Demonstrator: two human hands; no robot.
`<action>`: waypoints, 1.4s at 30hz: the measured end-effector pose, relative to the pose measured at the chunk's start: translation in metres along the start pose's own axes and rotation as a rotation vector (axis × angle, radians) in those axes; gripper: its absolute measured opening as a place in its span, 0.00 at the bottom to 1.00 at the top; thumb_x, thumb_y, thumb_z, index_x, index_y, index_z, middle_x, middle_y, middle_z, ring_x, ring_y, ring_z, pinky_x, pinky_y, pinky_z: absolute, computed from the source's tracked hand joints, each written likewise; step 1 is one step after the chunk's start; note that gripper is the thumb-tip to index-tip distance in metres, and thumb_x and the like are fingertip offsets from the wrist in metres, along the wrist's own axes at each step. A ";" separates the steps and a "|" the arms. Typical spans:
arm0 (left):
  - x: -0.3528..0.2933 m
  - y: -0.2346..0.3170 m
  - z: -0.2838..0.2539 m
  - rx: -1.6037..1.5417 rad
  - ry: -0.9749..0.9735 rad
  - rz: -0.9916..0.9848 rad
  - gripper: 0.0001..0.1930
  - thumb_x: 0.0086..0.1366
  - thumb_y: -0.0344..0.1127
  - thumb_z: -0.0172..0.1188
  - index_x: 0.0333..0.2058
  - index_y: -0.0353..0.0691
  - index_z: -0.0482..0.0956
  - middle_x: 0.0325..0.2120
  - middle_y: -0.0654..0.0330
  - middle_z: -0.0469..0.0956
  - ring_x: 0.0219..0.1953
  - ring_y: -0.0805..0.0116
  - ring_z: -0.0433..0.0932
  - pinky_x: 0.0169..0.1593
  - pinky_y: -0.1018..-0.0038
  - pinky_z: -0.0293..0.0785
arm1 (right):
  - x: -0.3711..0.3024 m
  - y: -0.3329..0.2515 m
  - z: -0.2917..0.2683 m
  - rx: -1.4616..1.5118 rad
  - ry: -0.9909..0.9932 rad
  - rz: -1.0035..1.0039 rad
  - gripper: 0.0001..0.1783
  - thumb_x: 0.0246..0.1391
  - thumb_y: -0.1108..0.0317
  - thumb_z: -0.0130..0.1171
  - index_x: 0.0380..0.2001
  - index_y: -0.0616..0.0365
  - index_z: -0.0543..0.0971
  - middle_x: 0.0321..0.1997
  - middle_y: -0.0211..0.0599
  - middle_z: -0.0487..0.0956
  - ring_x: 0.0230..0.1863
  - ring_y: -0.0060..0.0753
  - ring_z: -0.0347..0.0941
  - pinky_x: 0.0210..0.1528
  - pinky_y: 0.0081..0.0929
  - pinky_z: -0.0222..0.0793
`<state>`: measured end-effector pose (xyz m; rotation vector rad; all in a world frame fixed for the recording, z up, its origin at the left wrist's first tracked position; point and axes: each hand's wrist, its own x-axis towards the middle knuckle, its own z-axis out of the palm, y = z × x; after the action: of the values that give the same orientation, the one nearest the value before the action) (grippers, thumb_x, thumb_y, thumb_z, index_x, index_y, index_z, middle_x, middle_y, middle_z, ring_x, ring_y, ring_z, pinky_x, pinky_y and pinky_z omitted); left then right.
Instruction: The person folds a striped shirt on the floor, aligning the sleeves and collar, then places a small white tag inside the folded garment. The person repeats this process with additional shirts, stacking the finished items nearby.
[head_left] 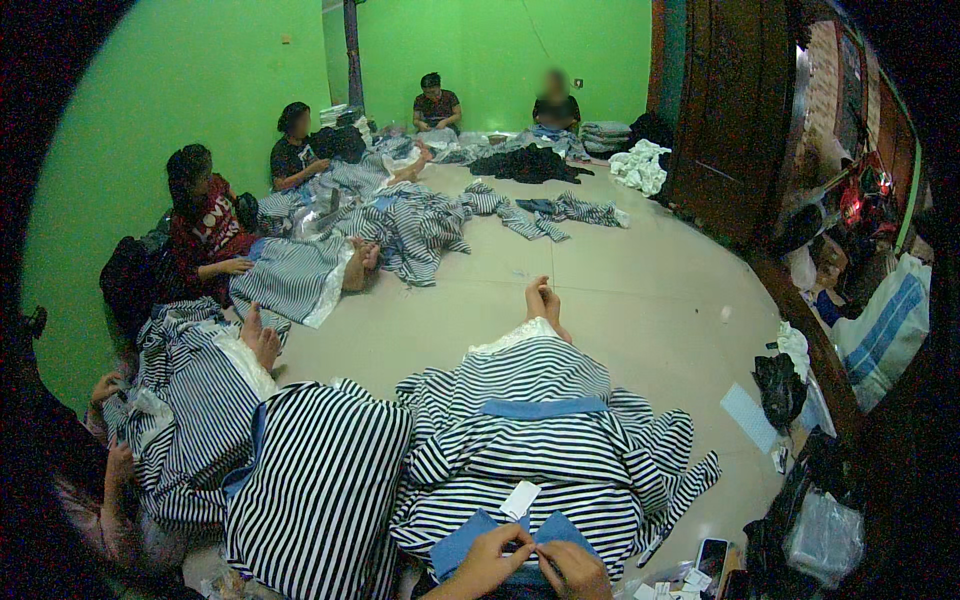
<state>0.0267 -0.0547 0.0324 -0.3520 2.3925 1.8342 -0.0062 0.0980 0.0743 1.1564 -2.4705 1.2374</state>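
- Two bare hands sit at the bottom edge, close together. The left hand (487, 562) and the right hand (572, 570) both pinch the soft blue cloth collar (470, 540) of a black-and-white striped cloth garment (545, 450). The fingers are pressed together on the blue edge, likely to keep it flat and tight.
- The striped garment lies over the person's legs, so the lap works like a little counter. Bare feet (541, 300) poke out past its far end.
- One small white paper tag (519, 499) rests on the stripes just above the hands, close enough to grab.
- Just left, a second striped garment (320, 490) lies in a loose, floppy heap on the floor.
- At the right, a dark flat phone (711, 556) and a few tiny white tags (672, 588) lie on the floor, near the right hand.
- Farther right, a crumpled black plastic bag (778, 385) and a flat white paper sheet (748, 415) lie on the smooth pale tiled floor (640, 300).
- On the left, other people sit on the floor along the bright green wall (170, 90), each with striped cloth on their lap.
- Far back, more striped clothes (420, 225) lie in wrinkly piles, with a dark cloth heap (528, 165) and a lumpy white cloth pile (640, 165).
- At the right stands a tall brown wooden door (730, 120).
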 end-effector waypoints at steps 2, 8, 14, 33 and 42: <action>0.000 -0.003 -0.003 -0.053 -0.005 0.043 0.09 0.54 0.36 0.55 0.29 0.36 0.72 0.26 0.64 0.72 0.29 0.77 0.70 0.35 0.80 0.68 | -0.002 -0.002 0.000 -0.004 -0.010 -0.003 0.12 0.41 0.74 0.55 0.34 0.63 0.73 0.32 0.44 0.74 0.32 0.42 0.71 0.33 0.29 0.66; -0.006 -0.002 -0.005 -0.178 -0.094 -0.031 0.08 0.54 0.35 0.55 0.28 0.37 0.73 0.25 0.65 0.72 0.29 0.78 0.69 0.36 0.80 0.66 | -0.008 -0.002 0.003 0.015 -0.011 -0.048 0.13 0.42 0.73 0.54 0.35 0.63 0.72 0.34 0.44 0.73 0.33 0.42 0.71 0.34 0.29 0.67; -0.015 0.007 0.002 -0.053 0.030 0.134 0.07 0.53 0.34 0.53 0.26 0.35 0.72 0.23 0.59 0.73 0.25 0.71 0.72 0.31 0.77 0.69 | -0.012 -0.007 0.007 0.030 0.011 0.009 0.08 0.44 0.73 0.53 0.31 0.62 0.72 0.28 0.43 0.72 0.28 0.42 0.69 0.29 0.30 0.64; -0.005 -0.007 0.010 0.490 0.063 0.283 0.10 0.52 0.37 0.54 0.28 0.34 0.71 0.25 0.52 0.72 0.29 0.56 0.72 0.35 0.67 0.68 | -0.024 0.013 0.021 -0.023 -0.038 0.149 0.07 0.45 0.69 0.51 0.29 0.61 0.71 0.24 0.45 0.70 0.25 0.45 0.67 0.27 0.33 0.62; 0.049 -0.018 -0.003 0.813 0.143 0.092 0.20 0.49 0.44 0.57 0.29 0.31 0.67 0.26 0.48 0.69 0.32 0.52 0.70 0.32 0.62 0.69 | -0.010 0.041 0.014 -0.102 -0.028 0.238 0.08 0.40 0.70 0.55 0.25 0.60 0.71 0.26 0.41 0.71 0.28 0.43 0.69 0.31 0.31 0.64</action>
<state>-0.0158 -0.0674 0.0052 -0.2854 3.0152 0.7348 -0.0251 0.1079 0.0352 0.8818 -2.7204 1.1391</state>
